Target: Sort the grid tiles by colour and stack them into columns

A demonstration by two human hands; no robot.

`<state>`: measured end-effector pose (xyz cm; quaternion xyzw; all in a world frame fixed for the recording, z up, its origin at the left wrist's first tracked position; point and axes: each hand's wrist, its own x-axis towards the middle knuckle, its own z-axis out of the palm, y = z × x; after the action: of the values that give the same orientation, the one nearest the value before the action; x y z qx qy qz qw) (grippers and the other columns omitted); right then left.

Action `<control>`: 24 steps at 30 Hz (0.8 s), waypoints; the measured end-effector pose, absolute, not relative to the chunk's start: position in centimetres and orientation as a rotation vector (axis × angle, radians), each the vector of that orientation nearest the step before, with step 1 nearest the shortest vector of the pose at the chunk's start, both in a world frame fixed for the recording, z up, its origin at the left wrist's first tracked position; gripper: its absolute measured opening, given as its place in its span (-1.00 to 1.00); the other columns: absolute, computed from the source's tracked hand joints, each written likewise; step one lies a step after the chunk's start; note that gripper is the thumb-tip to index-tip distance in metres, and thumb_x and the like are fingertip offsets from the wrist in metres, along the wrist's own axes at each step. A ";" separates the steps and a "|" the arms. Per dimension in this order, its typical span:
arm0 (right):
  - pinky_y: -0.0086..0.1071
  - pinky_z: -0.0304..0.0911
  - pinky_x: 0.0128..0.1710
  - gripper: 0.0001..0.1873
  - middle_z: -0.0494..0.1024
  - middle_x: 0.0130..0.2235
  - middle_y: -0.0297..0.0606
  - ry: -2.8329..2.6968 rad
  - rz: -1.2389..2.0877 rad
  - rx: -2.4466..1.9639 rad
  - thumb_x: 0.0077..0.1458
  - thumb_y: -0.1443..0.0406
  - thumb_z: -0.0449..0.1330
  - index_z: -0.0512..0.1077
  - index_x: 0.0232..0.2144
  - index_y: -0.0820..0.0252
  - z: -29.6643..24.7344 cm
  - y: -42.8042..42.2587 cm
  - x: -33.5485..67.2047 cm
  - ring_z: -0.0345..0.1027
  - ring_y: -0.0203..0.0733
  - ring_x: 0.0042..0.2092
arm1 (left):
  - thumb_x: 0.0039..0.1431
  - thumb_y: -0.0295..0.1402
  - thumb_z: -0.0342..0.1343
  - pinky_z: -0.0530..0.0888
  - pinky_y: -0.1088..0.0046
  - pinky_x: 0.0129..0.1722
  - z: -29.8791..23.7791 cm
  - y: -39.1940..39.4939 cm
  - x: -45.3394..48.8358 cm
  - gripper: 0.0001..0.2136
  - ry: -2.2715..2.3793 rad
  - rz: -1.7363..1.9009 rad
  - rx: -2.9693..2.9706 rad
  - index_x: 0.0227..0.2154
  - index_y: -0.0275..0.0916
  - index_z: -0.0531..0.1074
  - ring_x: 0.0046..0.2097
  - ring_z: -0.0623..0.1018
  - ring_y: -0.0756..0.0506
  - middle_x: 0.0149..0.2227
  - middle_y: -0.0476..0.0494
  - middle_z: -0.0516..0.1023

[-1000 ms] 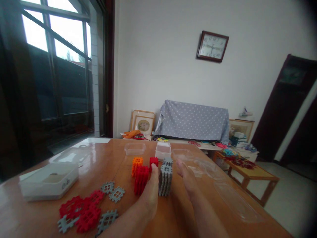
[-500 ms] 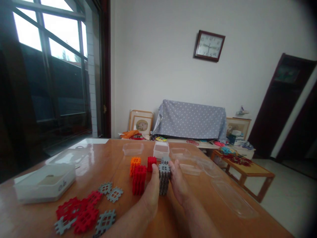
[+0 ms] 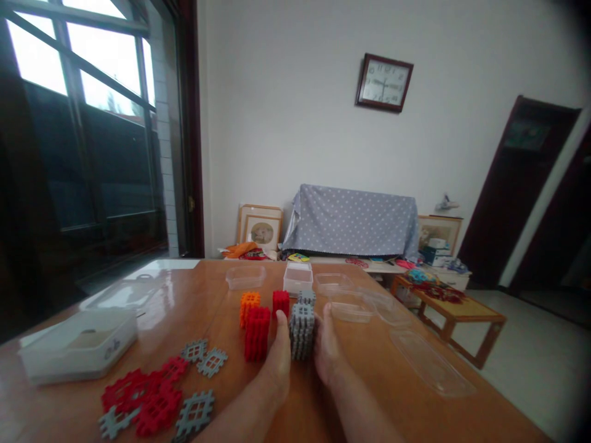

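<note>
A tall stack of grey interlocking plastic tiles stands upright on the table between my two hands. My left hand lies along its left side, held flat with the thumb up. On the right side is my right hand, its fingers stretched forward. Both palms are close against the stack; whether they touch it I cannot tell. Just left of my left hand stands a tall red tile stack. Behind are a shorter red stack, an orange stack and another grey stack.
Loose red tiles and grey tiles lie at front left, near a white plastic box. A small white container is at the back. Clear tubs and a clear lid lie to the right.
My hands have moved slightly apart around the grey stack, and its side now shows more. The whole view has shifted a little as the head turned right.
</note>
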<state>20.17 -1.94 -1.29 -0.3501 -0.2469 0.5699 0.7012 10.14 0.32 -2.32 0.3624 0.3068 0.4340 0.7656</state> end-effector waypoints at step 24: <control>-0.11 0.25 0.17 -0.19 0.68 -0.10 -0.18 -0.499 1.196 -0.760 0.10 -0.33 -0.03 0.55 -0.02 0.13 -3.2 -1.2 18.5 0.47 -0.02 0.09 | 0.27 0.17 -0.12 -0.06 0.26 0.40 -2.8 -0.1 10.6 -0.38 0.642 0.987 0.750 0.16 -0.16 0.43 0.41 0.12 -0.13 0.29 -0.15 0.37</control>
<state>18.54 -1.22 -3.23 -0.3455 -0.2268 0.5433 0.7308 10.63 -0.13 -2.81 0.3452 0.2957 0.4542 0.7663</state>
